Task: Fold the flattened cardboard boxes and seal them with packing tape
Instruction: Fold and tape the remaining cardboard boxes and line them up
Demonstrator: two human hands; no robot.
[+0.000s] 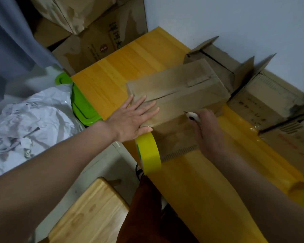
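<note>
A folded brown cardboard box [181, 88] stands on the yellow table [123, 67], its top flaps closed with a seam down the middle. My left hand [132, 118] lies flat on the near left part of the box top, fingers spread. A yellow roll of packing tape [148, 153] hangs at the box's near left corner, just below my left hand. My right hand [209, 132] is at the box's near side and grips a small white cutter [193, 116], its tip pointing at the box's upper edge.
Open cardboard boxes [263, 95] line the wall at the right. Larger cartons [95, 42] are stacked behind the table at the left. A green bin [81, 106] and a crumpled white bag [35, 123] lie to the left. A wooden stool [88, 214] stands below.
</note>
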